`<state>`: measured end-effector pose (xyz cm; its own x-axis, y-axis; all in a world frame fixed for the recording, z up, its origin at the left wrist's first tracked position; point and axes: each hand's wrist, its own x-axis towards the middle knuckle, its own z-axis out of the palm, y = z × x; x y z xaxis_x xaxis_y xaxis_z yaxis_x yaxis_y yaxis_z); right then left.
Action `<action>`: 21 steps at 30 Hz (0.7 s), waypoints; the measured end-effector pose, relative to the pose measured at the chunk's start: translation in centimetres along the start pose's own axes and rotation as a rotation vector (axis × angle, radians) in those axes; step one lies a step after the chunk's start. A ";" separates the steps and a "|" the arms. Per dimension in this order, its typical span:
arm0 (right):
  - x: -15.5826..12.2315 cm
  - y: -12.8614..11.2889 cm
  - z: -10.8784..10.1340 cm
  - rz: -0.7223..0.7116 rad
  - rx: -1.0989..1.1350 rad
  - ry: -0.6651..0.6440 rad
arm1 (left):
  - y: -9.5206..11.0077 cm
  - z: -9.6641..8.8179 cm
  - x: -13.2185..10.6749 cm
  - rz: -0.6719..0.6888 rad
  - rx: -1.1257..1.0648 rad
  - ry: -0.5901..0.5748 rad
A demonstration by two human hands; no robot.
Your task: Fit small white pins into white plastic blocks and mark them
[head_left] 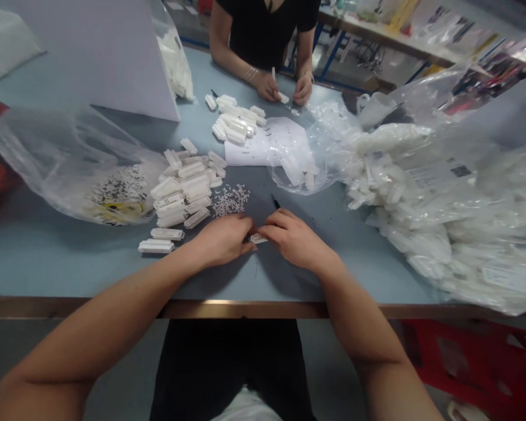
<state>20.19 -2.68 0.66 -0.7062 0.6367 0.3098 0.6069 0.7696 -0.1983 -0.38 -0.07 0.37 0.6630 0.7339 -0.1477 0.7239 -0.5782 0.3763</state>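
My left hand (228, 238) is closed at one end of a small white plastic housing (258, 238), low over the table. From the other side, the closed fingers of my right hand (296, 238) grip the same housing, which they mostly cover. A dark pointed pen-like tool (276, 202) sticks out beyond my right fingers; whether it is held or lies there, I cannot tell. Just past my left hand is a scatter of tiny white-and-dark parts (231, 200). A heap of similar white housings (193, 181) lies to the left, with two set apart nearer me.
Left stands an open clear bag (65, 169) of tiny parts. Bulky bags of white pieces (421, 193) crowd the right. Across the blue-grey table (214, 278), a co-worker (267, 35) handles white pieces near a paper sheet (248, 151). A white divider (109, 52) rises at back left.
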 end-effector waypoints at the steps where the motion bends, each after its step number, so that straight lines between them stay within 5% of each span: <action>1: 0.0 0.0 -0.1 0.012 0.001 0.003 | 0.0 0.0 0.0 0.001 -0.002 0.000; 13: 0.0 -0.6 -1.1 -0.077 -0.153 -0.114 | 0.1 -0.1 0.0 -0.024 -0.006 -0.014; 21: -0.5 0.0 -1.1 -0.038 -0.157 -0.006 | 0.0 -0.2 0.0 -0.006 -0.005 -0.010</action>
<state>20.94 -3.09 1.57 -0.7318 0.6077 0.3085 0.6287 0.7767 -0.0387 -0.43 -0.05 0.54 0.6605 0.7337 -0.1595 0.7270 -0.5718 0.3802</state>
